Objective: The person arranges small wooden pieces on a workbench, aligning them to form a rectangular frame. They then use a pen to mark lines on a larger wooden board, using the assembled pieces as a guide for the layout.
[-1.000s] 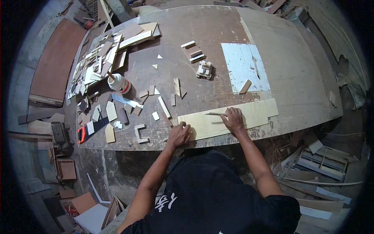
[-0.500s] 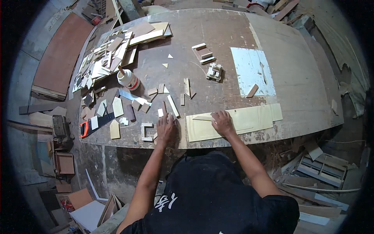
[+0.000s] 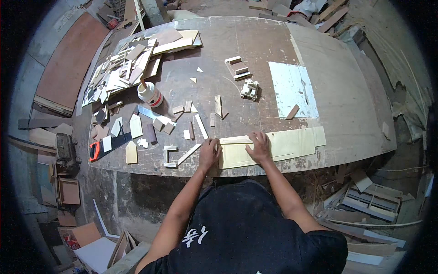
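Both hands at work, lower centre of the frame! The left hand point(image 3: 210, 154) curls at the left end of a pale board point(image 3: 292, 144); whether it grips anything, I can't tell. The right hand point(image 3: 259, 148) lies over that board, fingers loosely bent, thumb apart, at a thin strip point(image 3: 235, 141); its hold is unclear. Left of centre, a white bottle point(image 3: 149, 95) stands upright.

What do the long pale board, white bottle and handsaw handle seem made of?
Long pale board: probably unfinished plywood; matte, yellowish face.
White bottle: likely plastic; smooth, opaque, rounded body.
Handsaw handle: perhaps plastic; smooth-looking, bright orange and black.
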`<state>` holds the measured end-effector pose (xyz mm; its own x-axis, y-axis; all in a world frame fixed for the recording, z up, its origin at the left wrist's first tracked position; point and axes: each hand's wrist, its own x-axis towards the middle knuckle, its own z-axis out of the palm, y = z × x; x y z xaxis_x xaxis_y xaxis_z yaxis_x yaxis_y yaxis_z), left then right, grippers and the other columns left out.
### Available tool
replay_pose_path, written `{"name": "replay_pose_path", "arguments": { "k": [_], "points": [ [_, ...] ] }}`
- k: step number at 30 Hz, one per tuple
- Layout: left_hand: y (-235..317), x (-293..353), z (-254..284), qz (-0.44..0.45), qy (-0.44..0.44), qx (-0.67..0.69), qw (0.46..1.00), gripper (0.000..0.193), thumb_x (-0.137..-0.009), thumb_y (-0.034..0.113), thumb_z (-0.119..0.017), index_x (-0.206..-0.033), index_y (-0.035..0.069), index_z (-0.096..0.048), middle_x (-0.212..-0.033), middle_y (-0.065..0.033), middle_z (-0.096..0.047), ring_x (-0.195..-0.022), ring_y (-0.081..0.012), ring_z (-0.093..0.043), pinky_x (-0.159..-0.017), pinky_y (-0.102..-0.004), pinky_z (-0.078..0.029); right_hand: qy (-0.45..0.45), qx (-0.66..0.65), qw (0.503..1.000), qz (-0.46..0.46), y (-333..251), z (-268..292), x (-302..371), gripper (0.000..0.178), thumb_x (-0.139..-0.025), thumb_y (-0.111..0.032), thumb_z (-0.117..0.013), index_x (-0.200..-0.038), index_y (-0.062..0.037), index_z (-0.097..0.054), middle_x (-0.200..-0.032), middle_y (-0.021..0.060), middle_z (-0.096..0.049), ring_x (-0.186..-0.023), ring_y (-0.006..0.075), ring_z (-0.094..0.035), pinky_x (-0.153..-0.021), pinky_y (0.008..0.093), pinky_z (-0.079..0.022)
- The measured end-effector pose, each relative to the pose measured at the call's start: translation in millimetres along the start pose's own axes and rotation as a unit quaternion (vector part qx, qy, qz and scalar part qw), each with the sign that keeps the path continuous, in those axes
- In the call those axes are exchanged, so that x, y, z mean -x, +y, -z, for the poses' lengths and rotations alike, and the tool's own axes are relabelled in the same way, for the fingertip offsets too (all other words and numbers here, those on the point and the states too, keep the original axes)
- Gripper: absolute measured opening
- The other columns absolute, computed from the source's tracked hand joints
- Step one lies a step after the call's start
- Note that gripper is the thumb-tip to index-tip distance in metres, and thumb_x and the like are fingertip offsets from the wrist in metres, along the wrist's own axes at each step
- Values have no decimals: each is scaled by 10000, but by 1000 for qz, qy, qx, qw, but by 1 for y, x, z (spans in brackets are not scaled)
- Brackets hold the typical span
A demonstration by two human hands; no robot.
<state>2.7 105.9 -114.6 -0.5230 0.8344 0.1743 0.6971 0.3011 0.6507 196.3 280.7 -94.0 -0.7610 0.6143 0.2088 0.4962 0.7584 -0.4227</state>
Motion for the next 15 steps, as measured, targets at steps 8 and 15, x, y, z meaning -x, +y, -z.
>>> {"name": "replay_pose_path", "arguments": {
  "k": [8, 15],
  "points": [
    [-5, -5, -4, -18, 54, 24, 998, 156, -843, 144, -670, -930, 42, -590, -881, -150, -585, -849, -349, -578, -758, -443, -452, 23, -31, 999, 17, 20, -3, -3, 184, -756, -222, -743, -898, -146, -654, -1115, 46, -581, -1135, 272, -506, -1002, 453, -349],
    [-12, -6, -16, 5, 85, 31, 996, 117, -826, 125, -647, -872, 56, -564, -849, -133, -567, -812, -339, -560, -729, -445, -422, 39, -49, 998, -27, 26, -18, -6, 179, -753, -241, -747, -907, -170, -688, -1079, 20, -591, -1126, 251, -505, -1023, 472, -308]
  ]
}}
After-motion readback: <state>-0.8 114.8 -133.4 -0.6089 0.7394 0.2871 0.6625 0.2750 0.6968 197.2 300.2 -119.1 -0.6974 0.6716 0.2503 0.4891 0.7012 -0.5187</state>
